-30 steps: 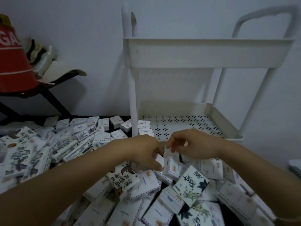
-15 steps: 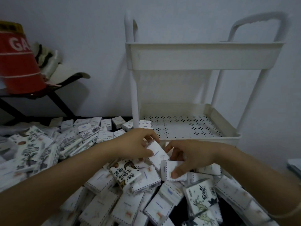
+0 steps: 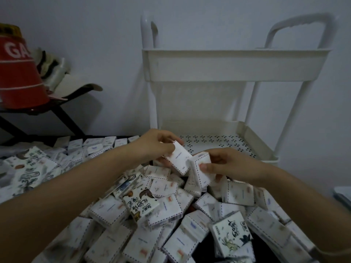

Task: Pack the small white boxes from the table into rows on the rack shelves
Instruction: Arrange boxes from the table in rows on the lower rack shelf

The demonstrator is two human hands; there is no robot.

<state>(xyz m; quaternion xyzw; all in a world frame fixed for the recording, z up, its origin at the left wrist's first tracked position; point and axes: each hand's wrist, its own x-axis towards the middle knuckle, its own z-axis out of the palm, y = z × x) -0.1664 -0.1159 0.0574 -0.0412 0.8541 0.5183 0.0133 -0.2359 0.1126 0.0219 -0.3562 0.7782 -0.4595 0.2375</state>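
Head view. The left grip [image 3: 155,147] pinches a small white box [image 3: 178,158] between the thumb and curled fingers. The box is tilted, with its broad face turned up toward the camera. The right grip [image 3: 228,164] holds a second box [image 3: 201,172], with the thumb pressed on the near face and the fingers wrapped behind it. The two boxes meet between the grips, corner against edge, but I cannot tell whether they truly touch.

Below and in front of both grips lies the heap of boxes [image 3: 165,205]. It is piled loosely at all angles and spreads out well to the left of the left grip. Most are plain white with dashed edging. A printed box [image 3: 140,204] with black brush lettering lies beneath the left forearm. A little of the dark tabletop [image 3: 206,245] shows between the boxes, below the right grip.

Just beyond the grips stands the white rack [image 3: 153,103]. The front of its lower shelf [image 3: 254,137] sits right behind the knuckles, and its perforated floor is in view. The upper shelf [image 3: 235,67] is higher and further back, and its inside is hidden from this angle.

Far to the left of the left grip, a red tub [image 3: 17,73] with white lettering rests on a dark stand [image 3: 64,116] against the pale wall [image 3: 95,25].
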